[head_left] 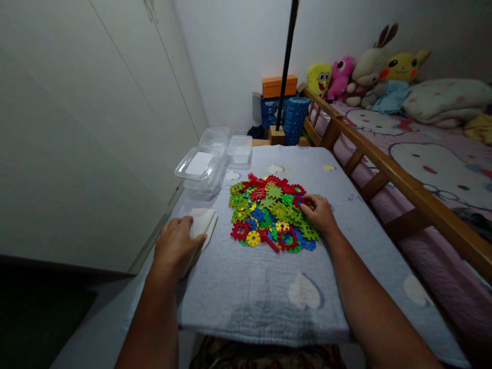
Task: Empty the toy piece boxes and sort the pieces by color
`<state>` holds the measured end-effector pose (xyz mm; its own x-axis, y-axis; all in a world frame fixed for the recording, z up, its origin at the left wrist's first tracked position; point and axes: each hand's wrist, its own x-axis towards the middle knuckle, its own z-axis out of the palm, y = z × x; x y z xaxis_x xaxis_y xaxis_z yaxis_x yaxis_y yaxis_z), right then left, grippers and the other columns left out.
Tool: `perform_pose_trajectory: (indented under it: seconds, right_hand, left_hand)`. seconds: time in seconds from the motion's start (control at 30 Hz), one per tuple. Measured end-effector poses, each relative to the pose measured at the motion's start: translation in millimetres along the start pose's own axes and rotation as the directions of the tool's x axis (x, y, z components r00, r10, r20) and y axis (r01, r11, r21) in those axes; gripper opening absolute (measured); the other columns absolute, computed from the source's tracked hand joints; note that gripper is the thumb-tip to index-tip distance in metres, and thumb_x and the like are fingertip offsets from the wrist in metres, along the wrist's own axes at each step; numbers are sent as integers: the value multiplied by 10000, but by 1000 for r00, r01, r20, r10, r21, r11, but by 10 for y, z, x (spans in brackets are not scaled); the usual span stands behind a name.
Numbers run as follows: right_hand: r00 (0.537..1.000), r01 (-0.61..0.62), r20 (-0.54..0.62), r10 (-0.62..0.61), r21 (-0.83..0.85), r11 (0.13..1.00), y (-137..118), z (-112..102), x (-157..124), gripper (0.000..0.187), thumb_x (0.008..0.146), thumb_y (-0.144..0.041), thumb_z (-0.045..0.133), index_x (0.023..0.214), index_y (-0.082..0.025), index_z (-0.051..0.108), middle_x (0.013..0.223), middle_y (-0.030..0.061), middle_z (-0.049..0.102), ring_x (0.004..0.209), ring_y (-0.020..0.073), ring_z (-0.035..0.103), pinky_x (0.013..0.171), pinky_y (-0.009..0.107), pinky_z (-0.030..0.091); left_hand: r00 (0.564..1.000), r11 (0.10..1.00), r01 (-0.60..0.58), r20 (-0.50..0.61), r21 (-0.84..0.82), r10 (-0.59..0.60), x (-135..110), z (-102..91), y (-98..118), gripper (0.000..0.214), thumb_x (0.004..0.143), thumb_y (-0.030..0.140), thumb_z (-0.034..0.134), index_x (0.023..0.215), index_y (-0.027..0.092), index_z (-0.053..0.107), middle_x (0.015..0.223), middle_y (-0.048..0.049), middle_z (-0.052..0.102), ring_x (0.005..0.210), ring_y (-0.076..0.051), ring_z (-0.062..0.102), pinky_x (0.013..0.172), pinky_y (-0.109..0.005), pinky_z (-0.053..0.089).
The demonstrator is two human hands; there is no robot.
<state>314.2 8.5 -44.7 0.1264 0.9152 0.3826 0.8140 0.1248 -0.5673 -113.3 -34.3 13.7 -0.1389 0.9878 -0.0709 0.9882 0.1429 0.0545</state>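
At the table's left edge my left hand (177, 243) rests on a folded cream cloth (204, 221), thumb and forefinger apart on top of it. Part of the cloth is hidden under the palm. My right hand (320, 212) is at the right side of a heap of plastic interlocking pieces (273, 211) in red, green, yellow and blue. Its fingers are bent and apart, with the tips touching the heap's edge. A yellow round piece (253, 238) and a red square piece (240, 230) lie at the front left of the heap.
Clear plastic containers (200, 166) stand at the back left, beside a white cabinet (115, 128). A wooden bed rail (369, 148) runs along the right. Behind the table are a black pole (286, 66), a blue foam roller (295, 122) and an orange box (279, 86).
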Motion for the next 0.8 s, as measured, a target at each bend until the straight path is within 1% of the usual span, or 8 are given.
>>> perform_pose_trajectory:
  seconds: [0.13, 0.3, 0.4, 0.47, 0.6, 0.7, 0.8]
  right_hand:
    - [1000, -10, 8, 10, -1, 1000, 15, -1, 0, 268, 808, -418, 598, 975, -236, 702, 1023, 84, 724, 975, 284, 617, 930, 463, 449]
    - [1000, -2, 23, 2, -8, 1000, 24, -11, -1, 271, 818, -410, 590, 1002, -243, 698, 1044, 84, 722, 994, 285, 616, 927, 460, 449]
    - [999, 7, 32, -6, -20, 1000, 16, -21, -4, 278, 827, -413, 589, 1017, -244, 700, 1054, 85, 721, 998, 288, 612, 924, 459, 447]
    - [999, 9, 43, -8, -26, 1000, 9, -28, -7, 283, 832, -425, 596, 1022, -245, 703, 1048, 84, 721, 990, 288, 610, 923, 455, 443]
    - [999, 6, 51, -4, -33, 999, -8, -39, -15, 315, 835, -464, 612, 1041, -243, 702, 1061, 84, 722, 994, 290, 605, 925, 452, 427]
    - [998, 8, 59, -6, -43, 999, -18, -43, -19, 337, 830, -490, 626, 1045, -241, 703, 1076, 86, 723, 1005, 293, 603, 917, 449, 416]
    - [998, 14, 59, -11, -45, 999, -18, -39, -22, 346, 830, -500, 629, 1048, -241, 702, 1073, 83, 722, 1005, 291, 600, 906, 443, 412]
  left_hand:
    - [1000, 999, -11, 12, 34, 11, -19, -36, 60, 612, 805, 468, 574, 1337, 165, 557, 1284, -171, 619, 1199, -344, 565, 967, -402, 459]
    - [1000, 999, 5, 30, 40, -6, -35, -141, 162, 586, 789, 446, 558, 1299, 158, 582, 1200, -185, 688, 1067, -351, 653, 817, -398, 499]
    - [998, 999, 43, 42, 6, -43, -22, -192, 154, 616, 768, 452, 567, 1308, 158, 593, 1168, -191, 716, 1014, -358, 686, 767, -391, 501]
    - [996, 997, 66, 64, -49, -63, 15, -212, 94, 632, 760, 466, 568, 1311, 161, 606, 1166, -187, 728, 994, -354, 700, 770, -389, 506]
    - [992, 969, 58, 126, -241, -28, 138, -231, -98, 627, 757, 465, 539, 1282, 139, 645, 1193, -169, 732, 1011, -313, 711, 827, -357, 525]
    - [986, 940, 43, 167, -339, 15, 208, -260, -199, 583, 737, 440, 523, 1201, 132, 695, 1185, -153, 740, 1029, -296, 712, 880, -341, 531]
    - [984, 912, 21, 168, -410, 53, 216, -319, -221, 496, 733, 422, 513, 1098, 166, 731, 1125, -124, 762, 1023, -292, 709, 883, -343, 541]
